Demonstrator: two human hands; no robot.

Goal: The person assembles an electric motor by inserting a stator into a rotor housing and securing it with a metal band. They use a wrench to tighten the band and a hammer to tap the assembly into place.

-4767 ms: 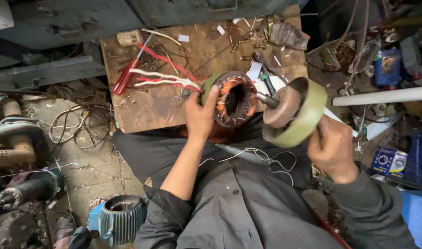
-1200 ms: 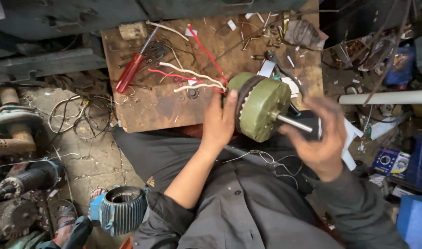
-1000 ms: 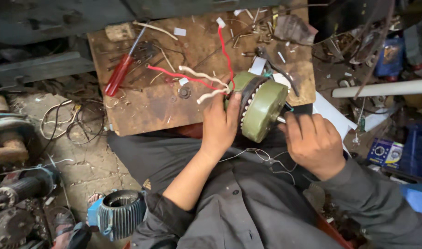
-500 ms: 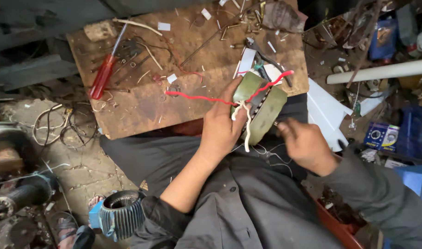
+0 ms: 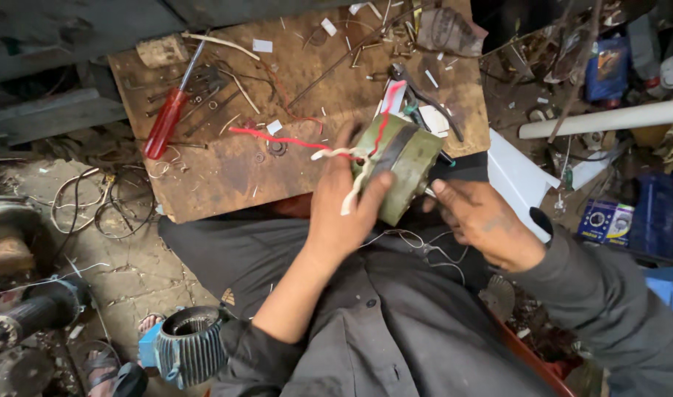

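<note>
Nearest, a ribbed grey motor housing [image 5: 189,345] lies on the floor by the person's left elbow. Left hand [image 5: 344,213] wraps the green fan motor [image 5: 402,165], fingers closed round its body, held above the lap at the board's near edge. Right hand [image 5: 483,220] sits just beside the motor's shaft end, fingers loosely curled; whether it grips anything cannot be told. Red and white leads [image 5: 292,140] trail from the motor across the wooden board [image 5: 226,169]. Farther: pliers [image 5: 424,95], red-handled screwdriver [image 5: 167,117], white pipe [image 5: 608,117] at right.
</note>
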